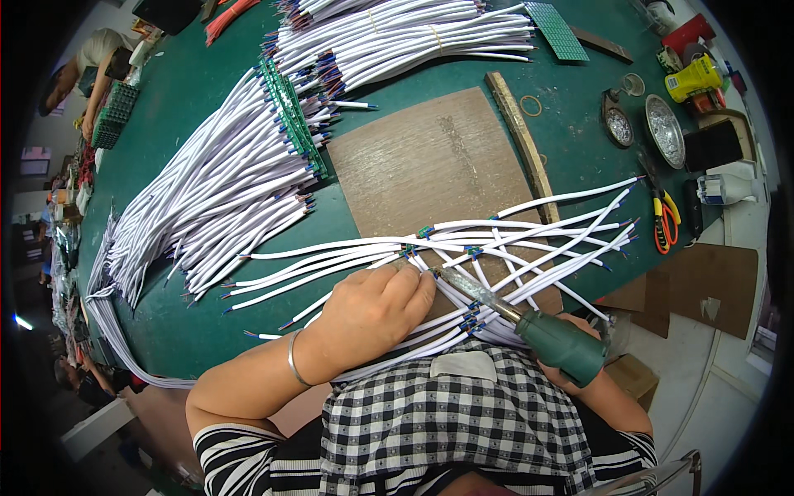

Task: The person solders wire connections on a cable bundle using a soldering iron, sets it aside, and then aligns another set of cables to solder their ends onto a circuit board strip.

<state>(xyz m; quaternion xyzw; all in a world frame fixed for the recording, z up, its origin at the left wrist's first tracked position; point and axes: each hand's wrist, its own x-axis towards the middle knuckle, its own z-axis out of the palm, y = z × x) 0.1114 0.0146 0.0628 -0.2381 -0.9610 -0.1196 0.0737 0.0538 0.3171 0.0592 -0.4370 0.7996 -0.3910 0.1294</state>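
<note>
My right hand (571, 351) is wrapped round the green handle of a soldering iron (562, 343). Its metal barrel points left, and the tip is close to my left fingertips. My left hand (376, 306) is closed in a pinch on a white cable (389, 260) beside a small green circuit board (409, 250); the fingers hide the exact grip. More white cables (571, 215) with blue and brown wire ends lie crossed around both hands. Several small boards join them, including one near the iron's barrel (471, 250).
A brown board (422, 157) lies on the green table, with a wooden strip (521, 145) along its right side. Large cable bundles (207, 190) fill the left and far side. Orange-handled pliers (664, 223), a metal dish (664, 131) and a yellow bottle (693, 78) stand at right.
</note>
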